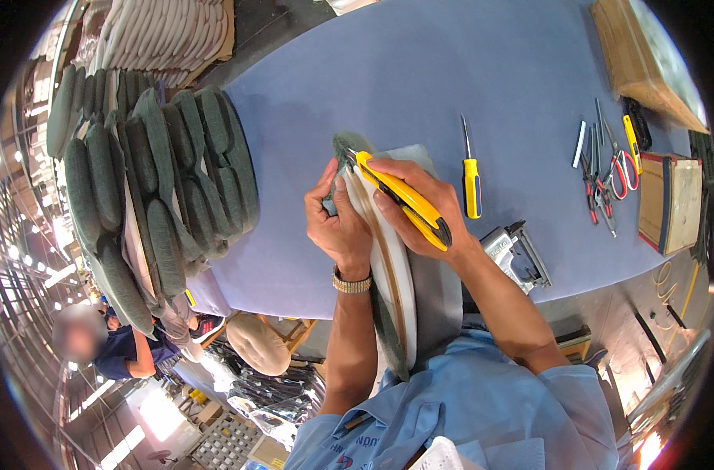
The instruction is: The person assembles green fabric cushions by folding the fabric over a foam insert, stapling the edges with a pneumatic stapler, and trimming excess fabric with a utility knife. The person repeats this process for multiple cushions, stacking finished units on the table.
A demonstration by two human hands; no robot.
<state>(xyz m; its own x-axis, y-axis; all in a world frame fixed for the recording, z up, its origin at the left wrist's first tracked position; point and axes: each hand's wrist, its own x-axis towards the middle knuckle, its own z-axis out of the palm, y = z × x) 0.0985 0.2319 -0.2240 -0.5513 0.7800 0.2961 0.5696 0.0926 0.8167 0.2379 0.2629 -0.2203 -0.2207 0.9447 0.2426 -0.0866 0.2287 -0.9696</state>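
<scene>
My left hand [345, 227] is closed on the upper end of a long padded piece [402, 270], its thumb and fingers pinching the dark green fabric [346, 142]. This piece is white along its face, with a brown strip running down the middle and green cloth along one side; its lower end rests against my body. In my right hand [431, 186] is a yellow and black utility knife [398, 191], gripped along its body. The knife's tip meets the fabric end just above my left thumb. Under the piece lies a grey sheet [437, 294].
Stacked green padded pieces [165, 172] fill the table's left side. On the blue tabletop [529, 94] lie a yellow screwdriver [472, 188], a staple gun [516, 254], pliers [592, 192] and red-handled scissors [622, 176]. Boxes [670, 202] stand at right; another person sits at lower left.
</scene>
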